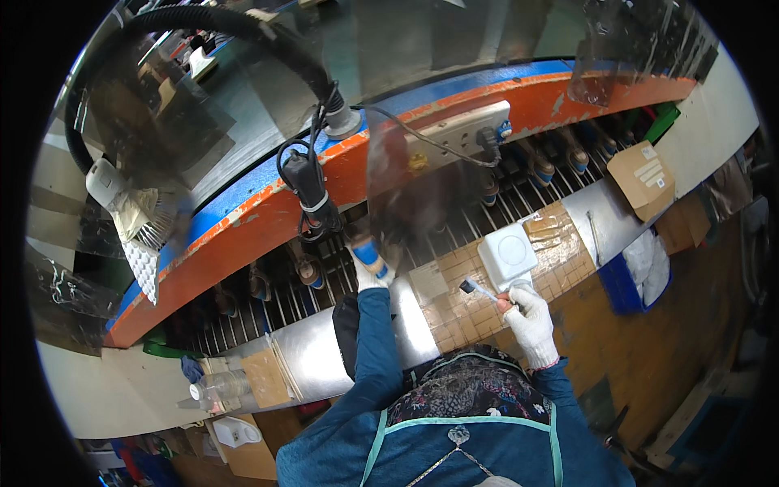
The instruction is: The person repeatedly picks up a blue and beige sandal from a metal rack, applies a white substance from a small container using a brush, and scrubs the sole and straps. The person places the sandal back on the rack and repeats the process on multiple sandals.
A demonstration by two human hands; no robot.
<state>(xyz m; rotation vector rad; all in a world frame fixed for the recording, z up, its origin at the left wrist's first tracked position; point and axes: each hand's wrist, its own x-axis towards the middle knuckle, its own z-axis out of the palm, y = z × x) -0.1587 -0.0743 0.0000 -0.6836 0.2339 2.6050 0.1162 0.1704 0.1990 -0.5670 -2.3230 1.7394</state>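
Note:
My right hand point(531, 325), in a white glove with bare fingertips, is closed around the handle of a small brush point(480, 290). It looks like a toothbrush with dark bristles, and its head points left over the brown taped mat point(462, 316). Just beyond that hand stands a white square plastic container point(508, 253). My left arm reaches forward to the slatted rack. There my gloved left hand point(375, 277) is closed on a tan shoe-shaped piece with a blue band point(369, 255). Its fingers are partly hidden and blurred.
Similar blue-tipped pieces point(309, 273) sit along the rack behind an orange-edged frame point(235, 235). A black cable bundle point(310, 191) hangs near my left hand. A power strip point(454, 134), a cardboard box point(641, 180), a blue bin point(625, 296) and a clear bottle point(221, 386) stand around.

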